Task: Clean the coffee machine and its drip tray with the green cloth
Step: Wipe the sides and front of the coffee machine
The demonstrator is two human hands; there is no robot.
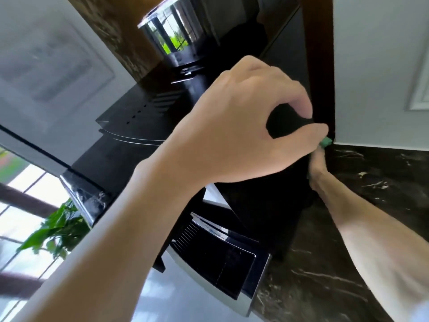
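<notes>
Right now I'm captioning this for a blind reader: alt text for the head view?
A left hand curls over a black coffee machine on a dark marble counter, while the right hand reaches behind its side, a scrap of green cloth showing. The drip tray sits at its base.

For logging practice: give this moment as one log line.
left hand: grips coffee machine | right hand: green cloth at machine side

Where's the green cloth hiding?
Head view, right of centre: only a small bit of the green cloth peeks out beside the coffee machine, between the left hand and right hand, near the white wall.
</notes>
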